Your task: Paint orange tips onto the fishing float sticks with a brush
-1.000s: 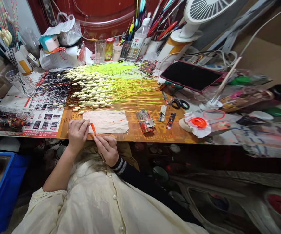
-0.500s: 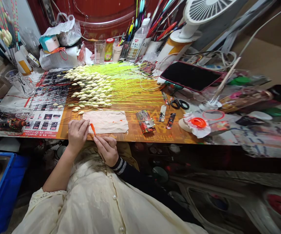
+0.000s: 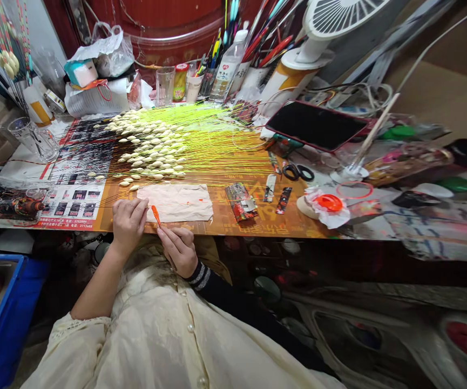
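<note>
Head view: right hand (image 3: 178, 251) in a narrow pinch on a slim orange-tipped float (image 3: 156, 215), tilted just beside the lower-left corner of a crumpled paper sheet (image 3: 175, 202), with left hand (image 3: 128, 224) curled close by, fingertips closed on something too thin to make out. Both hands low at the edge of the orange tabletop (image 3: 225, 227), seemingly steadied for fine work. Farther up, rows of cream float bodies (image 3: 148, 146) on fluorescent yellow stems (image 3: 217, 140), fanned side by side, apparently to keep them from touching; orange smears on the paper, suggesting a protective underlay.
</note>
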`<action>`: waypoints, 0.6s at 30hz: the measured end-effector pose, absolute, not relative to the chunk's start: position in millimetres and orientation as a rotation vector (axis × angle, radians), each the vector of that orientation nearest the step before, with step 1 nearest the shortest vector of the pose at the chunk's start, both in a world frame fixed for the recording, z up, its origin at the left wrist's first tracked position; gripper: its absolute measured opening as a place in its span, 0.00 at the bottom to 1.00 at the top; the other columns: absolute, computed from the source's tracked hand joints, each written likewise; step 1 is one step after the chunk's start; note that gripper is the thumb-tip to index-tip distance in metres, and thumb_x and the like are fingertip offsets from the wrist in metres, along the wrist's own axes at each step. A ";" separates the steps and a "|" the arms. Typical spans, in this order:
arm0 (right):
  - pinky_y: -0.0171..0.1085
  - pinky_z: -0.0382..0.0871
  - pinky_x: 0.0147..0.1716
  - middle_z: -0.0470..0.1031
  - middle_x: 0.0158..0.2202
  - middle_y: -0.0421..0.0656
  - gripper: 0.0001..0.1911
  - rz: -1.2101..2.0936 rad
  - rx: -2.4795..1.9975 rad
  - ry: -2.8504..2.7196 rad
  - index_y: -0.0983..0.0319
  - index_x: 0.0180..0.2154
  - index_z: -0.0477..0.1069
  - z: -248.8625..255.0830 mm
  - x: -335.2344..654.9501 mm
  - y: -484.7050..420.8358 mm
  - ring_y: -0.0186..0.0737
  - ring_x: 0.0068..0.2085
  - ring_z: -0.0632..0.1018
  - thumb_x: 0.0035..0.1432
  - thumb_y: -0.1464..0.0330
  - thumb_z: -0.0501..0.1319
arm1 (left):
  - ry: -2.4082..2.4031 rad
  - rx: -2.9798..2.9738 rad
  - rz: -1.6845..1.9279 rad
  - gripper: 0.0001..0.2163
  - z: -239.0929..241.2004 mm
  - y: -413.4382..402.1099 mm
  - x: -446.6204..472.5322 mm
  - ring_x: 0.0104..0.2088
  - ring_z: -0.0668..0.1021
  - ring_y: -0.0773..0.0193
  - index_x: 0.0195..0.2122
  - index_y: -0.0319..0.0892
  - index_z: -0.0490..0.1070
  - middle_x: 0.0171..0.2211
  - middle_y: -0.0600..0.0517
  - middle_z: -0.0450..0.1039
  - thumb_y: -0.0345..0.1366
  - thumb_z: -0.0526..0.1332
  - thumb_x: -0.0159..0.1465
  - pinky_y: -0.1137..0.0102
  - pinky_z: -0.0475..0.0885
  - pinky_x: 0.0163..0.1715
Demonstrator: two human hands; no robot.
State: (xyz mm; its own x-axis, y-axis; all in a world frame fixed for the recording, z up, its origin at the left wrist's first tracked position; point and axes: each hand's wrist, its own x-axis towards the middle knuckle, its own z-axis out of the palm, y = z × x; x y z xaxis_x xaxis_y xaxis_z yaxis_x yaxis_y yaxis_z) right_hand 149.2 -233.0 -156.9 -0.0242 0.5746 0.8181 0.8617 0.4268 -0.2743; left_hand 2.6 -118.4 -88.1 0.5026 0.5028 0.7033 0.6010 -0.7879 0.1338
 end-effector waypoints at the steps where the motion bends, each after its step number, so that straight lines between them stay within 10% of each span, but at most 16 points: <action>1: 0.44 0.68 0.52 0.78 0.52 0.48 0.32 -0.367 -1.245 -1.708 0.60 0.67 0.55 -156.9 149.7 -233.4 0.42 0.49 0.73 0.63 0.76 0.57 | -0.962 -2.612 -1.157 0.13 -88.3 -118.3 2.4 0.45 0.76 0.58 0.53 0.44 0.72 0.44 0.46 0.78 0.34 0.58 0.68 0.59 0.65 0.52; 18: 0.43 0.67 0.52 0.78 0.50 0.48 0.30 -0.378 -1.218 -1.721 0.60 0.66 0.58 -152.8 151.7 -233.9 0.41 0.48 0.73 0.63 0.76 0.58 | -0.984 -2.619 -1.152 0.13 -88.2 -118.2 0.3 0.47 0.75 0.57 0.53 0.44 0.72 0.45 0.45 0.77 0.34 0.57 0.68 0.58 0.65 0.54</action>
